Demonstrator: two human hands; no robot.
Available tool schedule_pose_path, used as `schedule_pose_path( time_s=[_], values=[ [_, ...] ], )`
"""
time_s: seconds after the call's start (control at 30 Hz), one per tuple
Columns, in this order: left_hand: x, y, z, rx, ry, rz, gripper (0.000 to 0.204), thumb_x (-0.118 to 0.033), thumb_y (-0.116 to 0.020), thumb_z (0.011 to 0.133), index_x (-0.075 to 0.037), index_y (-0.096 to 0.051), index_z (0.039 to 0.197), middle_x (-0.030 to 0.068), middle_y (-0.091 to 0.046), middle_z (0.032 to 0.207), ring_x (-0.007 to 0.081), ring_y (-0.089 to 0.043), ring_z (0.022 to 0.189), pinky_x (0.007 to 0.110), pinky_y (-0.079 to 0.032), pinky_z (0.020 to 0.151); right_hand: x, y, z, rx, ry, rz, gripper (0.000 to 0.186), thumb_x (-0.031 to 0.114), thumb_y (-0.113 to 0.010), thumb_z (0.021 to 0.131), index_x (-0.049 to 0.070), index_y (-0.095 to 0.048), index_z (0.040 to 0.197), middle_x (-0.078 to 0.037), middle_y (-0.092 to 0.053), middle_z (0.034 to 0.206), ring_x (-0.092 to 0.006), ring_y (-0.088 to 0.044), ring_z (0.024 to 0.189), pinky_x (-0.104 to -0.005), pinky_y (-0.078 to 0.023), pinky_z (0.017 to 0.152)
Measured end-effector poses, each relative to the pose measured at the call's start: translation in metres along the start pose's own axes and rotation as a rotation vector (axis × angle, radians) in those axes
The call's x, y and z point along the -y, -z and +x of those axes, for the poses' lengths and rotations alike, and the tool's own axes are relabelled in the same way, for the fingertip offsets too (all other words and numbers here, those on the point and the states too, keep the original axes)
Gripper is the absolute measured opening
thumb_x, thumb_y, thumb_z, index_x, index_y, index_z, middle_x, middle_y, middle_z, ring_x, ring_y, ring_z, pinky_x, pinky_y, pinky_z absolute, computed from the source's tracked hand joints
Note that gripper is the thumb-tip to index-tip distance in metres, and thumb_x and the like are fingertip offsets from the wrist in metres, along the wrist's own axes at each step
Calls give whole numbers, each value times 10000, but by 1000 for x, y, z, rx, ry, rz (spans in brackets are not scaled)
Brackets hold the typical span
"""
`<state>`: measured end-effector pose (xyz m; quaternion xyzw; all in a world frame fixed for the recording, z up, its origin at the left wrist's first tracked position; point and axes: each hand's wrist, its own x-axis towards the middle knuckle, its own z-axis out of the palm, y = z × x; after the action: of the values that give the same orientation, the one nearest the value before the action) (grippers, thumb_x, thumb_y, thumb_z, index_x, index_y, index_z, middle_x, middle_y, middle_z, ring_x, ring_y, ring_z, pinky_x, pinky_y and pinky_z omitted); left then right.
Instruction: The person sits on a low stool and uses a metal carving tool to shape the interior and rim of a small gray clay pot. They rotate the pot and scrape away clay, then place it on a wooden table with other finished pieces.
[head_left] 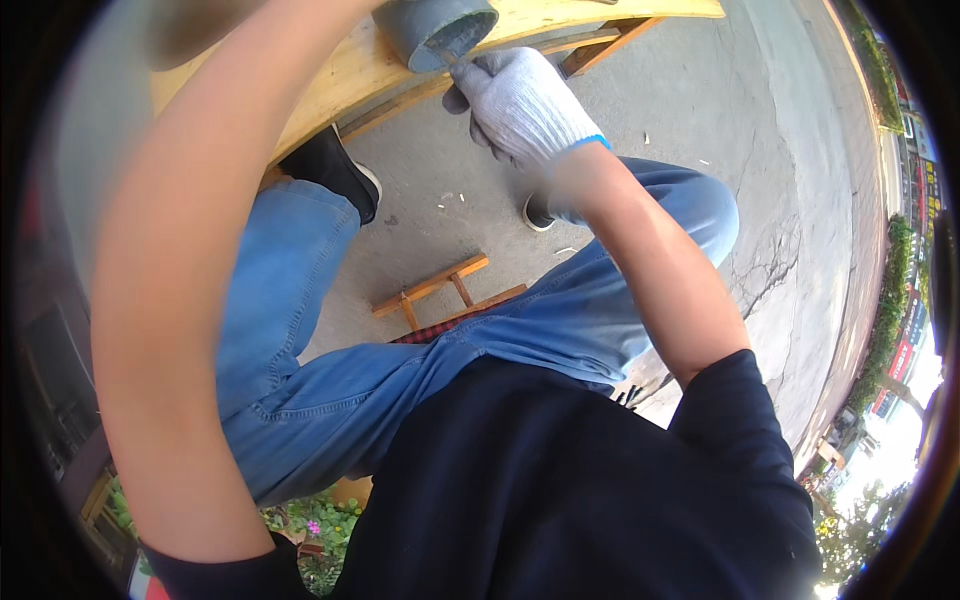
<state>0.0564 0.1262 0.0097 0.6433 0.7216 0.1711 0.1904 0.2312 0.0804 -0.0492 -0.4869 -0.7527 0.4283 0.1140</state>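
A grey round pot (402, 32) lies tipped on the yellow wooden bench (340, 85), its mouth turned toward me. My right hand (520, 105), in a white knitted glove with grey-coated fingers, is closed at the pot's mouth. A thin brownish stick-like tool (441, 54) shows between its fingertips and reaches inside the pot; what kind it is I cannot make out. My bare left forearm (185, 250) rises along the left side and leaves the picture at the top, close by the pot. My left hand lies outside the picture.
My legs in blue jeans (290, 260) straddle the space before the bench. Between them shows a low wooden stool (430, 288) with red-checked cloth. Cracked concrete floor (760, 200) spreads to the right, with small pale scraps. Flowering plants (325, 530) stand at the lower left.
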Motion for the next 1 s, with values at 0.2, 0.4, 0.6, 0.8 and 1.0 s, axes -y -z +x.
schedule_pose_path(
  time_s=[0.2,0.4,0.6,0.8,1.0],
  values=[
    [-9,8,-5,83,8,-8,891,-458,-858,667,113,-612,1306,298,-658,1287,376,-658,1176,400,-524,1018,-27,-2,20,-63,149,-256,203,217,-725,852,41,-740,951,-141,-728,798,-309,-739,747,-403,-603,683],
    [12,-11,7,-78,6,152,882,-474,-857,675,97,-624,1306,289,-675,1260,365,-674,1154,398,-539,993,-30,-5,10,-89,330,-308,307,276,-591,993,17,-750,1029,-91,-688,729,-183,-663,628,-326,-567,607],
    [-7,-3,-8,13,114,26,895,-465,-858,680,82,-608,1342,276,-668,1287,351,-661,1188,385,-523,1019,-24,-6,13,-73,235,-357,334,274,-556,1020,6,-751,1055,-98,-684,694,-175,-671,602,-310,-570,591],
    [-7,-2,-3,29,73,40,891,-460,-863,672,81,-614,1334,276,-677,1270,355,-668,1173,385,-521,1017,-47,-14,25,-330,486,-611,162,144,-708,815,15,-766,893,-180,-717,762,-338,-738,729,-403,-611,697],
    [-10,6,-6,53,96,33,861,-454,-874,682,87,-629,1306,289,-670,1271,360,-667,1168,390,-521,1016,-26,-5,0,-36,181,-286,427,369,-515,1085,22,-759,1035,-64,-666,643,-141,-665,563,-305,-571,621]
  ],
)
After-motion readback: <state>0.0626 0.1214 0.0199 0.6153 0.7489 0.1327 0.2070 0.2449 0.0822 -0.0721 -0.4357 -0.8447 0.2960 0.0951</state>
